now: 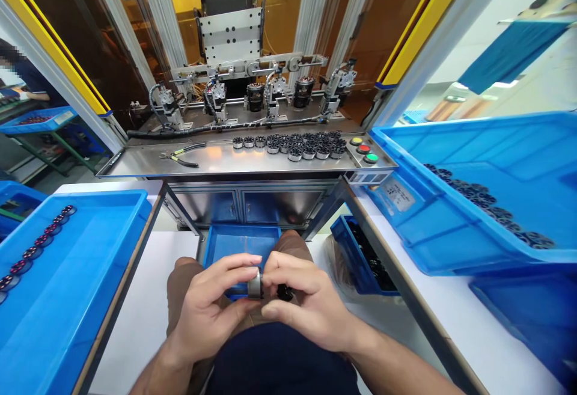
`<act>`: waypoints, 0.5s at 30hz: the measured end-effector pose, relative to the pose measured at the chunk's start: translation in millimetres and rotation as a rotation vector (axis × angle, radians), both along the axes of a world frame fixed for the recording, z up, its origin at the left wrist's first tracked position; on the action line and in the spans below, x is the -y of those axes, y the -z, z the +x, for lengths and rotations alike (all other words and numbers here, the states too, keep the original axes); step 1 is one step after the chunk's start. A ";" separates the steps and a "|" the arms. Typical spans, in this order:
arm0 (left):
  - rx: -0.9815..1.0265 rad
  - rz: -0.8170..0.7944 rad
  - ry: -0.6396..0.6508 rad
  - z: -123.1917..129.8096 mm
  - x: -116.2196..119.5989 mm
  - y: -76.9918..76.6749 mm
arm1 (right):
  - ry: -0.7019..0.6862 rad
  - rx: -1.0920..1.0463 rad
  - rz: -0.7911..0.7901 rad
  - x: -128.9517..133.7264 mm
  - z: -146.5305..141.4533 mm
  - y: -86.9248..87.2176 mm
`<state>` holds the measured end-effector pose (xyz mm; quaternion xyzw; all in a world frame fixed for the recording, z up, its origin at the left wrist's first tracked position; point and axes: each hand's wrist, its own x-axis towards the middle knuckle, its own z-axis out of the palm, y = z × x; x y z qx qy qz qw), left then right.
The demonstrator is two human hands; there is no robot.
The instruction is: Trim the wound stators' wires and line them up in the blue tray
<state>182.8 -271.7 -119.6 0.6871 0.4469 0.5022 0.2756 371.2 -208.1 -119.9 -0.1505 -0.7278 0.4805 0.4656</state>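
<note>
Above my lap, my left hand [220,299] grips a silver metal ring part [255,285] between thumb and fingers, its rim turned to the right. Close against it on the right is my right hand [304,296], fingers curled around a small black part [284,291] that is partly hidden in the palm. The right fingertips meet the dark edge of the ring part. Rows of similar black and silver parts [295,153] stand on the metal shelf of the machine in front.
Pliers [184,153] lie on the metal shelf [216,163], left of the parts. Coloured buttons [363,149] are at its right end. Blue bins with parts stand left [67,275] and right [473,142]; a blue tray [243,238] is below. A person [36,76] is at far left.
</note>
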 end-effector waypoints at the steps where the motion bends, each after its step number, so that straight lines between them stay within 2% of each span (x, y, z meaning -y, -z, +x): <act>1: -0.043 0.025 -0.005 -0.2 1.2 0.2 | 0.012 0.004 -0.017 0.3 -0.8 0.1; 5: -0.116 0.099 -0.022 -1.3 3.3 0.2 | 0.038 0.019 -0.013 3.1 -3.6 2.5; 11: -0.046 0.092 0.033 -1.1 0.2 -1.7 | -0.018 -0.077 -0.090 6.3 -6.0 7.6; 15: -0.069 0.129 -0.080 4.6 3.7 1.6 | 0.048 -0.098 -0.100 7.5 -7.0 9.3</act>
